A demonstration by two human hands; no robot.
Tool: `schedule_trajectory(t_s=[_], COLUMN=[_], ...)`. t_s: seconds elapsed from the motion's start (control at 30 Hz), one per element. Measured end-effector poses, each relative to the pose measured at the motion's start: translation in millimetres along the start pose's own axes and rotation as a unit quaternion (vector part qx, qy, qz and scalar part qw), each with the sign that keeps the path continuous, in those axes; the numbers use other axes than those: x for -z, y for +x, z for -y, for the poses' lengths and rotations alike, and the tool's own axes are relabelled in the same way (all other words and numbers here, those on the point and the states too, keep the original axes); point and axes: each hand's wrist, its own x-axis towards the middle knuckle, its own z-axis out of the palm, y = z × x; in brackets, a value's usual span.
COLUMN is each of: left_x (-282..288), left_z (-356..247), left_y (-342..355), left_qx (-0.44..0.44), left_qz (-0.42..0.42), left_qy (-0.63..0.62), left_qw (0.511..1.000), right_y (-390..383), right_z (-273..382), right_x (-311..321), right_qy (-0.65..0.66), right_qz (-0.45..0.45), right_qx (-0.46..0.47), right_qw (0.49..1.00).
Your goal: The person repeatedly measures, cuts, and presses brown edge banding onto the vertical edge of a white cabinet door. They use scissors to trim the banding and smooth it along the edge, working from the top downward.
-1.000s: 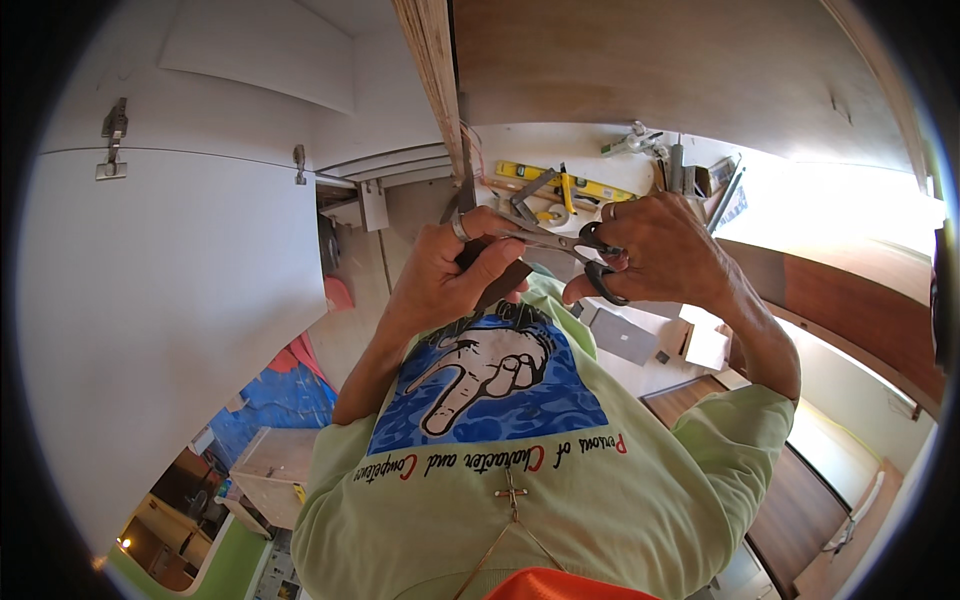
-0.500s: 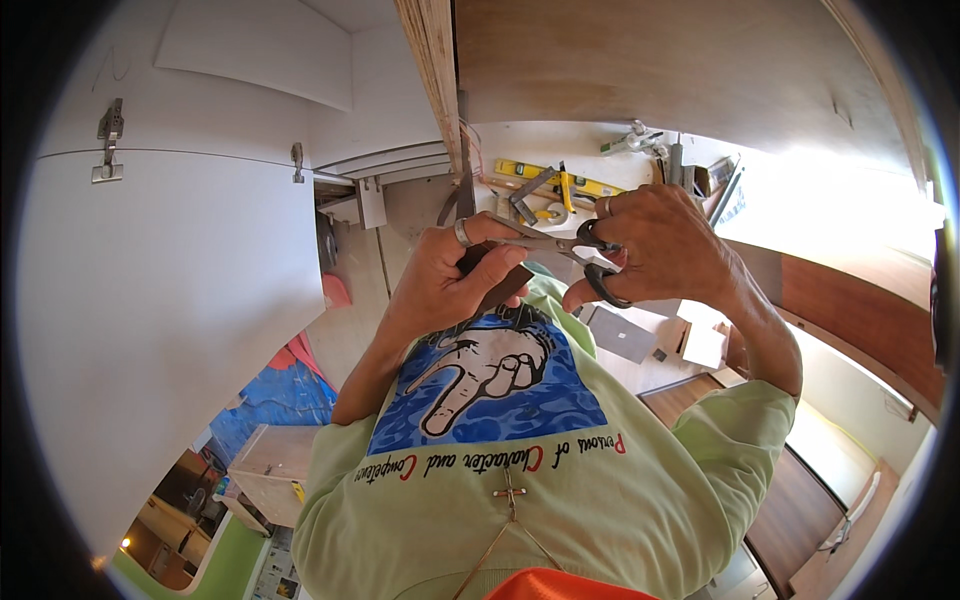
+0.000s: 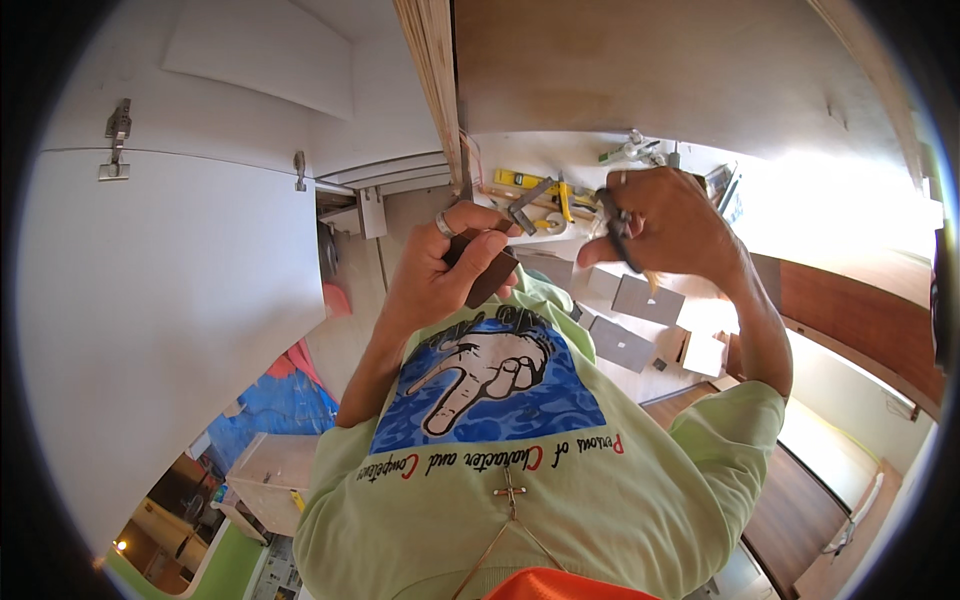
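Observation:
In front of my chest, my left hand (image 3: 425, 270) pinches a dark brown flat strip (image 3: 490, 280) between thumb and fingers. Its short end shows below the thumb, and another bit of it shows by the forefinger. To the right, my right hand (image 3: 680, 225) is closed on a pair of scissors (image 3: 613, 228) with black handles, the finger loops around my fingers. The blades are hard to make out from this angle. A gap separates the scissors from the strip.
Beyond my hands, a yellow spirit level (image 3: 520, 180), a metal square (image 3: 528, 207) and other tools lie on a pale surface. White cabinet doors (image 3: 180, 270) with hinges stand at left. A brown wood panel (image 3: 660, 70) spans the top. Grey rectangular pieces (image 3: 648, 300) lie below.
The scissors have moved right, off the strip, and turned with my right hand. The long part of the strip that rose above my left hand no longer shows. My left hand still holds a piece.

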Motion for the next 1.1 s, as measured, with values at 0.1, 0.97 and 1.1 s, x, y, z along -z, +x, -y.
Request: schedule_trajectory(t_s=[0.1, 0.97, 1.1], left_x=[1, -95, -88], left_z=[-3, -562, -592], left_y=[1, 140, 158], left_qx=[0.003, -0.609, -0.61], left_qz=[-0.021, -0.013, -0.106], left_qy=[-0.013, 0.137, 0.141], left_qw=[1.0, 0.781, 0.772], right_y=[7, 61, 68], right_z=[-9, 246, 273], right_x=[-13, 366, 417], right_qy=[0.174, 0.28, 0.242], right_qz=[-0.087, -0.549, -0.593], right_qx=[0.046, 0.48, 0.484], right_qw=[0.98, 0.625, 0.596])
